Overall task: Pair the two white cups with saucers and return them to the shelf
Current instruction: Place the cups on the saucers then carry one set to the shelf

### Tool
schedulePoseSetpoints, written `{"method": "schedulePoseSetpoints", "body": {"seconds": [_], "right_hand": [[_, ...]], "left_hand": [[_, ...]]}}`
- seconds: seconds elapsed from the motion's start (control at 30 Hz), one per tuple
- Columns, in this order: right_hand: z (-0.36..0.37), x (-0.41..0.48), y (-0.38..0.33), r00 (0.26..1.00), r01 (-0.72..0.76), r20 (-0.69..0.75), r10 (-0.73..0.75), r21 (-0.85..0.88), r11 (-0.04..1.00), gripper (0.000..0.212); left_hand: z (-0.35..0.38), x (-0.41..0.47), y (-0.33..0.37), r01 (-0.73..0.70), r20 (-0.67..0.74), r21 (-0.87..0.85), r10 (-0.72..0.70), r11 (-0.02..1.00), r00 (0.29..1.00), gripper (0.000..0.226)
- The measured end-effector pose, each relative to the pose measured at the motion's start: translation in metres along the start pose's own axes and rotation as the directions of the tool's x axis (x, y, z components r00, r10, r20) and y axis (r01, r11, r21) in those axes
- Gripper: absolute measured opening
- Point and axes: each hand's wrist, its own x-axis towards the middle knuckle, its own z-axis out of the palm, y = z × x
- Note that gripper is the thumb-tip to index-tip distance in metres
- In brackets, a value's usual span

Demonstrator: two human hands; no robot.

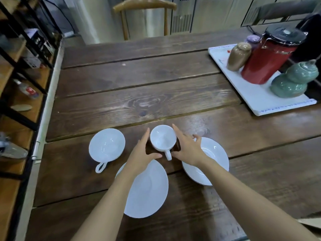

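A small white cup [162,138] stands upright on the wooden table [139,87], handle toward me. My left hand [141,154] is just left of it and my right hand [188,149] just right of it, both with fingers spread, flanking the cup without clearly gripping it. A wider white cup [106,145] sits to the left, handle pointing near-left. A large white saucer [147,190] lies under my left wrist. A second saucer [215,159] lies under my right hand and wrist. The shelf [19,94] of wood and black metal stands along the left.
A white tray [251,94] at the right holds a red canister [267,58], a brown jar [238,56] and a green gourd-shaped jar [293,80]. A wooden chair [144,14] stands at the table's far side. The shelf holds a bottle and small items.
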Motion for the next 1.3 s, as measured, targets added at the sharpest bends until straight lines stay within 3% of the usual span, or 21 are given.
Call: {"method": "schedulePoseSetpoints", "body": {"seconds": [0.13,0.4,0.8,1.03,1.3], "right_hand": [[0.005,0.008,-0.005,0.994,0.051,-0.1,-0.051,-0.006,0.999,0.068],[-0.021,-0.004,-0.012,0.982,0.039,-0.191,-0.007,0.162,0.986,0.061],[-0.06,-0.079,0.039,0.953,-0.119,-0.261,0.153,0.142,0.983,0.052],[-0.043,-0.096,0.065,0.955,-0.179,-0.213,0.207,0.143,0.973,0.063],[-0.031,-0.094,0.072,0.958,-0.188,-0.198,0.207,0.112,0.976,0.057]], "left_hand": [[0.0,0.004,0.004,-0.044,-0.037,-0.071,0.041,0.997,0.998,0.068],[0.005,0.001,0.032,-0.152,-0.102,-0.23,0.132,0.961,0.986,0.068],[0.076,-0.003,0.061,-0.18,0.14,-0.145,0.2,0.973,0.97,0.068],[0.095,-0.013,0.052,-0.15,0.176,-0.082,0.162,0.985,0.971,0.069],[0.098,-0.017,0.048,-0.118,0.184,-0.062,0.127,0.991,0.975,0.071]]}}
